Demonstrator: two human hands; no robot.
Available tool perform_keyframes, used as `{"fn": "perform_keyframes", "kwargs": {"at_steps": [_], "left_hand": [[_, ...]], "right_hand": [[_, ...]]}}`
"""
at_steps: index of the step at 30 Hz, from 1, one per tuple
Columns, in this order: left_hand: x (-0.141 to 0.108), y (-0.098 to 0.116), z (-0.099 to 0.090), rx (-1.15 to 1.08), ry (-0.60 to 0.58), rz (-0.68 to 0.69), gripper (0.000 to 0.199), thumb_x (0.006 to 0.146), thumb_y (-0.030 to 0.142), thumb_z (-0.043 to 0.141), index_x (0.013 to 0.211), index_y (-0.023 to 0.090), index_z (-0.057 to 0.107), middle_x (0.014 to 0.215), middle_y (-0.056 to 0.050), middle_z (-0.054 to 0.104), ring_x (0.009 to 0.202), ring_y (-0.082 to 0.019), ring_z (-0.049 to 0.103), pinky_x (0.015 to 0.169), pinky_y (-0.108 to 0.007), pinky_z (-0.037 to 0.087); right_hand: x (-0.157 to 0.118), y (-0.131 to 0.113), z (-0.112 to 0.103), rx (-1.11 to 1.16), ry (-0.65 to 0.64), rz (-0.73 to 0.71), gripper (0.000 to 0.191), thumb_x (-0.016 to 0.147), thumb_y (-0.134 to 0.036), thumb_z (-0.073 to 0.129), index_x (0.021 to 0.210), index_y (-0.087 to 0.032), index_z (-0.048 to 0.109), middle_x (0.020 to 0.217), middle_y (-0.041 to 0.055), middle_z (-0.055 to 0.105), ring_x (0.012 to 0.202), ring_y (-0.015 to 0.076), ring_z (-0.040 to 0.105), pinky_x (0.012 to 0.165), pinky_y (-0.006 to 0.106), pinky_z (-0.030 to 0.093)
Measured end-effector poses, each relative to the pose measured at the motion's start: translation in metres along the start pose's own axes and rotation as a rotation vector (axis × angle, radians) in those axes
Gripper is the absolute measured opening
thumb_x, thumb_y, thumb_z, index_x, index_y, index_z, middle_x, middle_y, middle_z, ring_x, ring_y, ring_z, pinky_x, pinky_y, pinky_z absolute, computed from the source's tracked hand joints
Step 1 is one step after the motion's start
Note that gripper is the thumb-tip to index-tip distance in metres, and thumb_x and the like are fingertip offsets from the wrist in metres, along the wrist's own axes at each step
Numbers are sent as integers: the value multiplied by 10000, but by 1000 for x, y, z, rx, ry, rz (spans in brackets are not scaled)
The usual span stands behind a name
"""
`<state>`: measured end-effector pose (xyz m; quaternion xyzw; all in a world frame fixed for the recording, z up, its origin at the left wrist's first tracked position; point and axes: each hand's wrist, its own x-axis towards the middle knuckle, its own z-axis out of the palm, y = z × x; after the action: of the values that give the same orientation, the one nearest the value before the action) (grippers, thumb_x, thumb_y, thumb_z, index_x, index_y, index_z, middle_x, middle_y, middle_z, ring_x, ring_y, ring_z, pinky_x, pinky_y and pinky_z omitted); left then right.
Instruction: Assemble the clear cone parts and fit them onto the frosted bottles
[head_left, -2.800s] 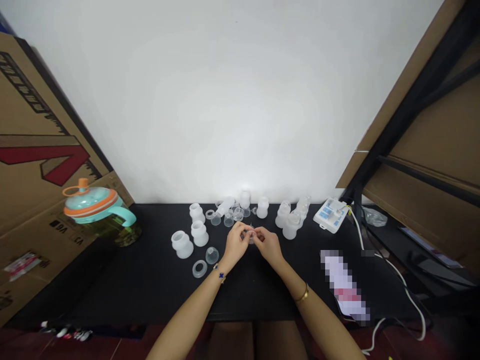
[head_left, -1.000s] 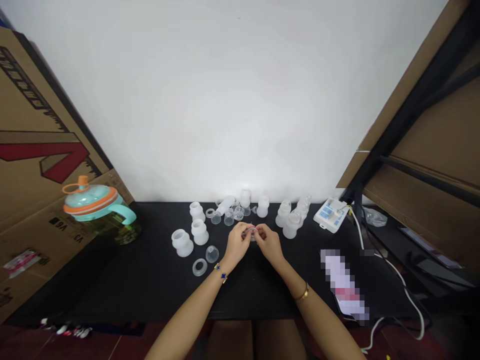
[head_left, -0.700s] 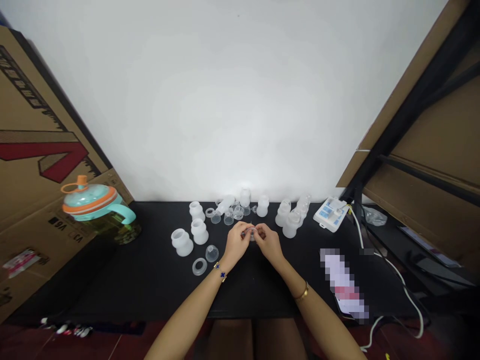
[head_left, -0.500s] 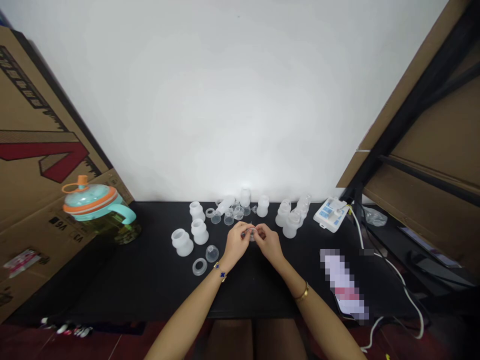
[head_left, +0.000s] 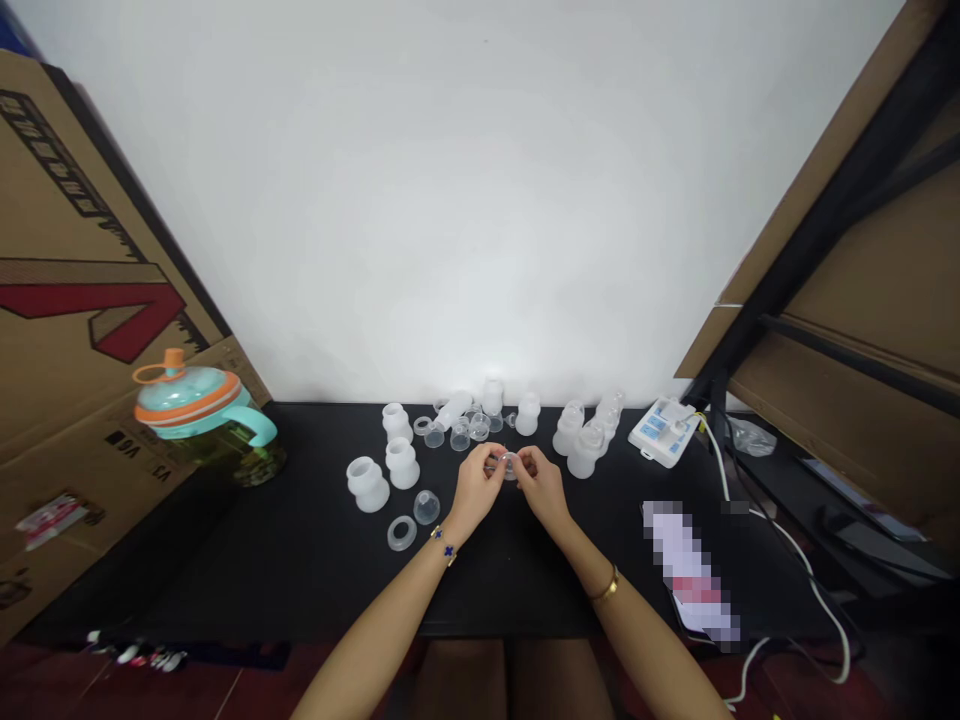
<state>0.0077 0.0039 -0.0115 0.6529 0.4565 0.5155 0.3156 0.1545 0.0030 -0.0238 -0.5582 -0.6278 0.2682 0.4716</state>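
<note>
Over the black table, my left hand (head_left: 478, 482) and my right hand (head_left: 541, 482) meet with fingertips pinched on a small clear round plastic piece (head_left: 510, 466). Its details are partly hidden by my fingers. To the left of my left hand lie a clear dome cap (head_left: 427, 507) and a translucent ring (head_left: 402, 533). Beyond them stand several open white baby-style bottles, the nearest bottle (head_left: 367, 485) among them. Farther back is a cluster of clear caps (head_left: 460, 434) and rings. Several bottles topped with clear caps, such as one capped bottle (head_left: 585, 452), stand right of my right hand.
A large jug (head_left: 217, 415) with a turquoise handle and orange trim stands left, before a cardboard box (head_left: 90, 400). On the right are a white power strip (head_left: 664, 432) with a cable (head_left: 806, 570) and a pixelated phone-like object (head_left: 690, 570). A white wall backs the table.
The clear piece has turned slightly between my fingers and shows more of its round face. Both hands stay in nearly the same place; the whole view has shifted a little.
</note>
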Motion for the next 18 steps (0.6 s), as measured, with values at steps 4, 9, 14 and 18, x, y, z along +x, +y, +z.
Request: {"fn": "perform_keyframes", "kwargs": {"at_steps": [4,9,14,18], "left_hand": [[1,2,-2,53,2,37,124,899,267,598,945,199,690,955,-52,707,760,-156,665,644,-256,543],[1,-2,-1,71,13,33,140,897,263,599,960,207,711,983,-56,716,803,-169,670,698,-280,555],[1,-10,4,-101,-42,-137,253,891,402,600,966,184,704,973,-70,702,742,-165,666,580,-258,576],[3,-11,4,-209,-66,-244,305,841,444,637,945,165,704,948,-67,688,680,-145,642,496,-224,552]], "right_hand": [[0,0,0,-6,-27,1,221,896,-448,560,841,-238,600,737,-12,677,562,150,626,544,239,469],[1,0,0,8,-56,-19,226,902,-460,547,874,-239,585,758,-6,678,555,150,620,523,238,448],[0,-2,0,17,-51,-28,247,909,-481,530,874,-240,567,769,0,677,559,152,618,528,242,449],[0,-2,0,5,-52,-24,246,901,-483,537,871,-240,558,750,-6,667,560,155,617,531,244,450]]}}
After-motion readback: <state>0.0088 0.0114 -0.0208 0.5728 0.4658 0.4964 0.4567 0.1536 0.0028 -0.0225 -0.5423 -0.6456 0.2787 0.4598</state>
